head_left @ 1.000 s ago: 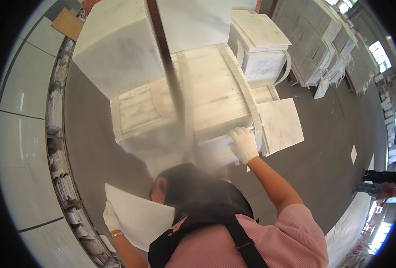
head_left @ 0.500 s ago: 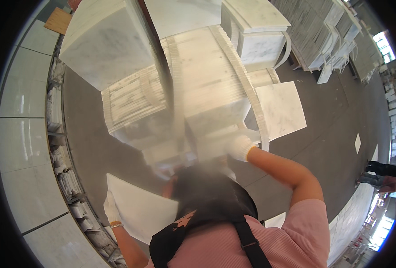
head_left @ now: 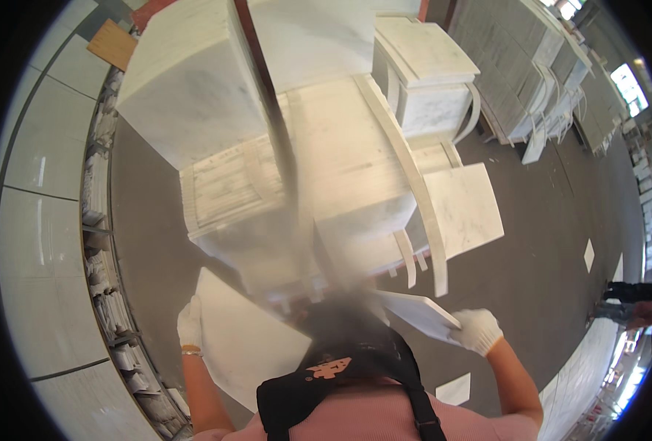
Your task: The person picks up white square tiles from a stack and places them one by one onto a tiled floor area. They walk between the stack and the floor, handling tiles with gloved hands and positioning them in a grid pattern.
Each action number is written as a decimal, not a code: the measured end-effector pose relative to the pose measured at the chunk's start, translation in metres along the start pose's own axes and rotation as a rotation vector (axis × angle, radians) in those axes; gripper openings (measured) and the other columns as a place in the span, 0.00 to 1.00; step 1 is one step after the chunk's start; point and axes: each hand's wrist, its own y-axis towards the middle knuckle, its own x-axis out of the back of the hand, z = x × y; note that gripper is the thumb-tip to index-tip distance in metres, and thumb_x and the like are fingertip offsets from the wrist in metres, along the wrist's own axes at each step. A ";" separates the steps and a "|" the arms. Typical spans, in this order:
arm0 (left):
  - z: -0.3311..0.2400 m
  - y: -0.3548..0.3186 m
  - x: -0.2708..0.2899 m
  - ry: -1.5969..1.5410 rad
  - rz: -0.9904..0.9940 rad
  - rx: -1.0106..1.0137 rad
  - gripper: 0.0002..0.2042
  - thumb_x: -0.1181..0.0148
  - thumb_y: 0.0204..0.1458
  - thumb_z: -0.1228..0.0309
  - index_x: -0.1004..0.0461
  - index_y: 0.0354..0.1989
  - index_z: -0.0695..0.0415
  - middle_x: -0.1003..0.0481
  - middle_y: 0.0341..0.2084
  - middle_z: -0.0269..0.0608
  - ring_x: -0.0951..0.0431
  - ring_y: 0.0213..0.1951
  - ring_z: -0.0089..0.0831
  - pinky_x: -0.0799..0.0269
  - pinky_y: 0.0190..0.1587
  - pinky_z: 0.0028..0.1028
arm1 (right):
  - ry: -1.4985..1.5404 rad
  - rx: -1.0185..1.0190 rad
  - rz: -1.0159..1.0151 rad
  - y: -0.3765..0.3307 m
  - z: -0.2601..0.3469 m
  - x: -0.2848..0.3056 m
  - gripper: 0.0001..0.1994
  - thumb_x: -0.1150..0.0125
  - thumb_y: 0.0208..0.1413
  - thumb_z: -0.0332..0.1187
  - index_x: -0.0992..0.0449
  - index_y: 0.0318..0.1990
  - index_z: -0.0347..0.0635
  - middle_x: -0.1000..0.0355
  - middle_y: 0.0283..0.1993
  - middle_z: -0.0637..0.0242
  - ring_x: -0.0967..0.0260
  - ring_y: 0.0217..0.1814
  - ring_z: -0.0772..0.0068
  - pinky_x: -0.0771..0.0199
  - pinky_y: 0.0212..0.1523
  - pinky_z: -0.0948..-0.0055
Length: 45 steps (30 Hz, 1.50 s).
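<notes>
My left hand (head_left: 190, 325), in a white knitted glove, grips the outer edge of a large white marble tile (head_left: 241, 334) at the lower left. Out to the right, my gloved right hand (head_left: 478, 331) is closed on the edge of a second white tile (head_left: 420, 312), seen nearly edge-on. The inner ends of both tiles pass near my black apron (head_left: 370, 345). In front stands a packed row of white marble tiles (head_left: 340, 154), with pale curved strips (head_left: 388, 121) lying over it. A blurry patch covers the middle of the view.
A tall marble block (head_left: 193, 88) stands at the far left, beside a dark upright post (head_left: 263, 73). A loose tile (head_left: 462, 209) leans at the stack's right. Tile shelving (head_left: 109, 301) runs along the left; more stacks (head_left: 502, 66) stand far right. Another person (head_left: 631, 301) is at the right edge.
My right hand has drawn back from the stack toward the lower right, bringing a tile with it. The tile in my left hand has shifted slightly right.
</notes>
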 end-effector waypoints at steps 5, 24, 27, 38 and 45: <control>-0.042 0.016 -0.020 0.105 0.025 -0.100 0.30 0.53 0.62 0.44 0.21 0.36 0.63 0.22 0.33 0.57 0.24 0.36 0.52 0.31 0.44 0.41 | 0.310 -0.300 -0.240 -0.070 -0.054 -0.011 0.18 0.31 0.41 0.45 0.15 0.40 0.47 0.19 0.35 0.56 0.21 0.40 0.51 0.22 0.42 0.61; -0.099 -0.053 -0.063 -0.098 -0.019 -0.054 0.31 0.52 0.65 0.46 0.21 0.36 0.69 0.20 0.30 0.46 0.26 0.32 0.32 0.30 0.42 0.33 | 1.911 -0.170 -1.050 0.083 -0.234 -0.033 0.16 0.39 0.52 0.24 0.23 0.50 0.27 0.23 0.46 0.59 0.25 0.47 0.65 0.24 0.49 0.67; -0.085 -0.075 -0.052 0.021 -0.115 -0.093 0.30 0.53 0.65 0.47 0.21 0.37 0.67 0.19 0.32 0.47 0.23 0.35 0.36 0.30 0.44 0.35 | 2.163 -0.016 -1.049 0.146 -0.240 -0.021 0.19 0.40 0.54 0.24 0.26 0.54 0.24 0.25 0.51 0.56 0.27 0.53 0.60 0.25 0.55 0.63; -0.088 -0.144 -0.030 0.006 -0.249 0.285 0.30 0.47 0.57 0.41 0.19 0.47 0.59 0.19 0.45 0.49 0.21 0.51 0.44 0.31 0.56 0.35 | 2.342 0.154 -0.860 0.268 -0.256 -0.016 0.26 0.37 0.57 0.29 0.33 0.62 0.30 0.28 0.57 0.52 0.27 0.57 0.54 0.22 0.59 0.55; -0.072 -0.153 -0.038 -0.016 -0.305 0.323 0.31 0.49 0.57 0.40 0.18 0.47 0.59 0.18 0.39 0.45 0.19 0.45 0.37 0.30 0.52 0.32 | 2.373 0.087 -0.811 0.296 -0.258 -0.056 0.25 0.36 0.57 0.27 0.32 0.61 0.34 0.29 0.59 0.53 0.28 0.59 0.52 0.22 0.61 0.53</control>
